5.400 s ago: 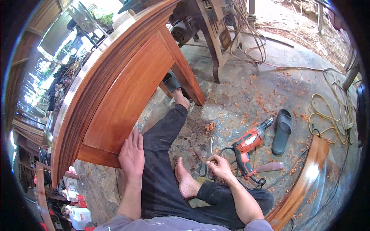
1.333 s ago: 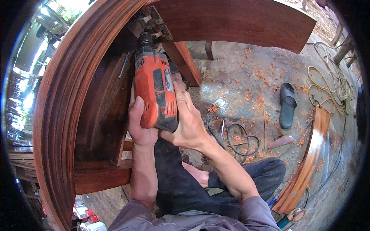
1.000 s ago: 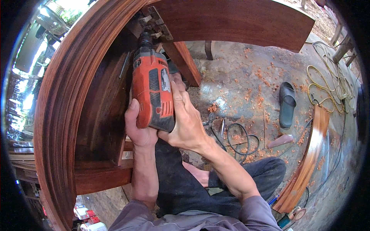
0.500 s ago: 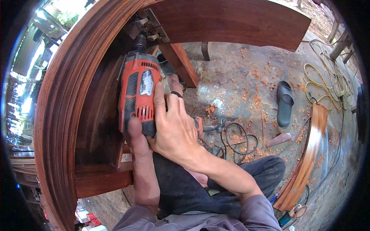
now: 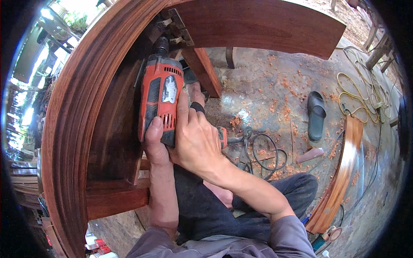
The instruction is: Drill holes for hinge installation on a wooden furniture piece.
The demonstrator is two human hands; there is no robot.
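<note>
An orange-and-black corded drill (image 5: 155, 94) points away from me, its chuck (image 5: 161, 45) beside a metal hinge plate (image 5: 182, 29) in the inner corner of a reddish wooden frame (image 5: 69, 129) with a moulded edge. A flat board (image 5: 262, 26) joins that corner at the top. My left hand (image 5: 158, 150) is closed on the drill's rear, thumb along its side. My right hand (image 5: 195, 144) grips the drill's right side, fingers over the body. The drill's handle (image 5: 223, 137) shows beyond that hand, with the cord at its end. The bit's tip is hidden.
A black slide sandal (image 5: 316, 116), wood shavings and loops of black cord (image 5: 269, 155) lie on the concrete floor (image 5: 258, 94). At right are coiled yellow cords (image 5: 357, 103), a glossy curved board (image 5: 337, 180) and a small tool (image 5: 327, 238). My legs (image 5: 288, 191) lie below my hands.
Since the oldest frame, the drill has left the floor for my hands and the frame is seen from inside. Over the last second the drill has rolled, bringing its handle into view at right.
</note>
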